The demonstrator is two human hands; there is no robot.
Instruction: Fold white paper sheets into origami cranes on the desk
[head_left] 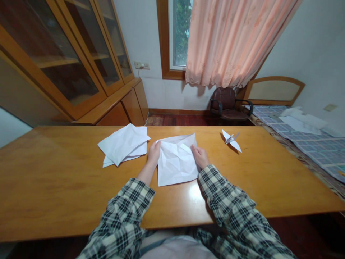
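the left hand (154, 153) pinches the left edge of a creased white paper sheet (176, 163), near its far left corner; the right hand (201, 156) grasps the opposite edge, thumb on top and the other fingers mostly out of sight; the sheet lies between the two hands, over the middle of the wooden bench (67, 201), close to the near edge, its surface crossed by fold lines and its far strip greyer than the rest; whether its underside touches the bench i cannot tell; both forearms reach in from the near side in black-and-white plaid sleeves (226, 196), the left cuff pushed back from the wrist;

to the left of the left hand, just beside it, a loose stack of white paper sheets (124, 145) lies on the bench, the sheets turned at different angles; to the right of the right hand, well apart from it, a folded white paper crane (232, 140) rests on the bench with its wings spread;

past the bench stand a glass-fronted wooden cabinet (81, 54) on the left, a brown armchair (226, 102) under a pink curtain (229, 39), and a bed (304, 133) on the right.
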